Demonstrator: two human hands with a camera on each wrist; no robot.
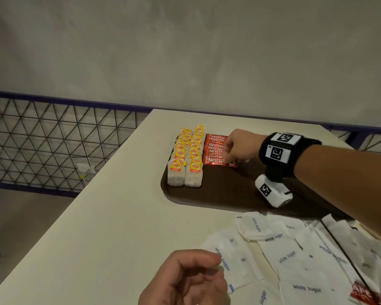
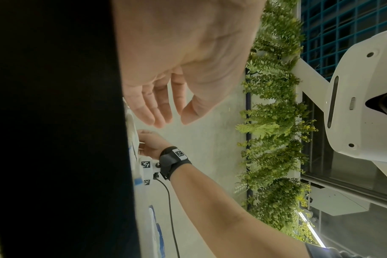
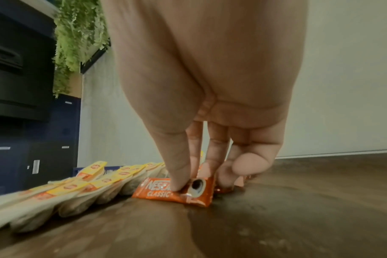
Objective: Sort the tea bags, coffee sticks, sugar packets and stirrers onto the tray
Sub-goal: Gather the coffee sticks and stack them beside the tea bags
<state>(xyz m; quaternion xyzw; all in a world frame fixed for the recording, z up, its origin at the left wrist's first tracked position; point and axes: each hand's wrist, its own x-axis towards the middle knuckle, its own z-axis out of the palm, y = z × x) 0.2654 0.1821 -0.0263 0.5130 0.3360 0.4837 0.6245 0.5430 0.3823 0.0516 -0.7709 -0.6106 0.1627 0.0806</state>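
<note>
coffee step under way: my right hand [image 1: 240, 148] sets the nearest coffee stick [image 1: 220, 161] at the front of the red row on the tray [image 1: 207, 194], thumb and fingers [image 3: 181, 176] pinching it at the cup-print end. it lies flat on the brown tray, just beside the two rows of tea bags [image 1: 185, 157], which look sorted already.

my left hand [image 1: 189, 278] hovers over the loose sugar packets [image 1: 295, 260] on the table [image 1: 97, 238], fingers loosely curled, gripping nothing.

next move, as i judge it: let go w/o nudging the row, then fetch the red stick [image 1: 363, 293] among the sugar at the near right edge, & start on the sugar. stirrers: none i can make out.

head view gives the whole layout, tray vs. unsorted pile. right wrist view alone shows the pinch itself & the stick touching the tray. left wrist view shows my left fingers [image 2: 157, 104] relaxed & apart from the thumb, plus my right hand from the side; tray contents hidden there.
</note>
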